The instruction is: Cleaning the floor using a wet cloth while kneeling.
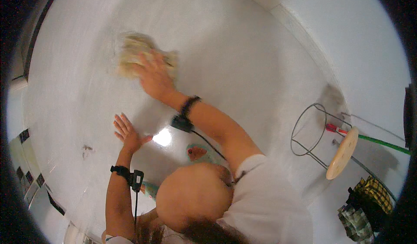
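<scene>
My right hand (157, 76) presses down on a yellowish cloth (135, 47), which lies bunched on the pale, smooth floor (221, 48). Both the cloth and the fingers are blurred. Nearer my body, my left hand (128, 135) rests palm down against the floor with its fingers spread, holding nothing. Each wrist wears a black strap with a small device and a cable. A dark smudge (87, 151) marks the floor to the left of my left hand.
At the right, a stool with a round wooden seat (342, 152) and metal legs stands close to the wall (365, 65). A green stick (384, 143) with a red end is beside it, with checked cloths (373, 195) below. Green footwear (195, 152) shows under me.
</scene>
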The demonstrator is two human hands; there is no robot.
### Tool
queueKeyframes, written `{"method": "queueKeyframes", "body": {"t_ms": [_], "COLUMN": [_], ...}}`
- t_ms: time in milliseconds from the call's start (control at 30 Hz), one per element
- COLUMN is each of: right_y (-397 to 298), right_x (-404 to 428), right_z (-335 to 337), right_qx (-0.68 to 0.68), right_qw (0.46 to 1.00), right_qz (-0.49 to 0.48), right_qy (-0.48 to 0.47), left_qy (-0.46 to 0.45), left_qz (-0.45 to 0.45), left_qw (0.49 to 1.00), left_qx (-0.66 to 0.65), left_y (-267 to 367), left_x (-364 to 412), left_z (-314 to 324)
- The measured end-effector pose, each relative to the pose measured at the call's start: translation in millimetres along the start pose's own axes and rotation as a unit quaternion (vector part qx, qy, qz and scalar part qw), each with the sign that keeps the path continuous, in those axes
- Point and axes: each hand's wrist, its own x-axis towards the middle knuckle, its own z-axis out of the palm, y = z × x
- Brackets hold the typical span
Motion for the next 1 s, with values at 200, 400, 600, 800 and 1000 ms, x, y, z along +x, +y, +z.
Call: {"method": "queueKeyframes", "body": {"t_ms": [200, 400, 600, 800, 1000], "right_y": [119.4, 284.5, 316.0, 218.6, 110.6], "right_x": [-137.9, -200.0, -67.7, 133.8, 231.3], "right_z": [-201.0, -331.0, -273.4, -101.1, 5.4], "right_qx": [-0.329, -0.476, -0.502, -0.469, -0.331], "right_qw": [0.924, 0.716, 0.625, 0.789, 0.932], "right_qz": [0.181, 0.496, 0.571, 0.387, 0.103], "right_qy": [0.069, 0.124, 0.179, 0.087, -0.107], "left_qy": [0.017, 0.012, -0.006, 0.02, 0.003], "left_qz": [0.037, 0.034, 0.017, 0.03, 0.031], "left_qw": [0.999, 0.999, 0.999, 0.999, 0.998], "left_qx": [-0.011, -0.04, -0.041, -0.036, -0.054], "left_y": [12.6, 21.0, 26.1, 17.1, 10.8], "left_x": [-5.4, -10.4, -7.3, -11.5, -14.3], "left_z": [1.6, 1.4, -3.7, -8.5, -16.5]}}
